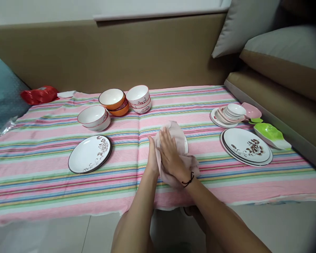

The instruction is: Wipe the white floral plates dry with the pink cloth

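Note:
A white plate is tilted up in front of me, mostly hidden by a pale pink cloth. My left hand grips the plate and cloth at the left edge, thumb pointing up; its other fingers are hidden behind. Across the plate's face lies my right hand, its fingers fairly straight and pressing the cloth against the plate. Part of the cloth hangs loose below and right of my right wrist, which wears a dark cord bracelet.
A striped cloth covers the surface. Left stand flowered plates, white bowls, orange bowls and patterned bowls. Right are stacked plates, small dishes and a green leaf-shaped dish. Cushions border the right.

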{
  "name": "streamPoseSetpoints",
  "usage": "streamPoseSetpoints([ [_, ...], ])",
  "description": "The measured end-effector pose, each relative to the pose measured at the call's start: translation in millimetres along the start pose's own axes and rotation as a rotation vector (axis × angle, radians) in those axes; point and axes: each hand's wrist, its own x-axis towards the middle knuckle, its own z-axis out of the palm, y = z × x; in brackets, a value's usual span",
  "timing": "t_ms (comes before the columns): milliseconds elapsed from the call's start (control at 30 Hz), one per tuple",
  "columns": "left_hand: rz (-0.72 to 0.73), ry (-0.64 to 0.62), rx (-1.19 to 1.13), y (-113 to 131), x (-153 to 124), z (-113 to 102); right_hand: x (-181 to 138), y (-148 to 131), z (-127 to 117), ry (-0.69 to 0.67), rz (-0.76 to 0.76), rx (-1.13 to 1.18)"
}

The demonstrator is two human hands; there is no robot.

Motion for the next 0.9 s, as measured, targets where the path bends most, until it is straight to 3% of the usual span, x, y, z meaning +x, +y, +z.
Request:
streamPoseSetpoints([
  [100,0.012,0.099,-0.035,3.7,0.8,0.1,-6.6,-1.3,1.0,-0.129,-0.019,-0.063],
  [200,0.004,0.11,-0.055,6.8,3.1,-5.0,-9.9,2.9,0.2,-0.194,0.058,-0.141],
  [400,0.086,0.162,-0.125,14.3,7.1,-14.9,-9.3,20.8,-6.3,-0.234,0.186,-0.254],
  [533,0.107,0.189,-0.099,17.8,10.0,-17.6,-11.5,25.6,-5.4,-0.176,0.234,-0.312],
  [600,0.069,0.214,-0.064,17.8,10.1,-18.6,-15.1,21.1,-2.1,-0.154,0.228,-0.309],
  [767,-0.085,0.275,0.045,11.5,4.4,-23.0,-18.7,1.8,7.6,-0.208,0.037,-0.181],
  [900,-0.248,0.101,0.038,5.2,0.6,-29.3,-11.0,1.3,7.0,-0.215,0.034,-0.24],
])
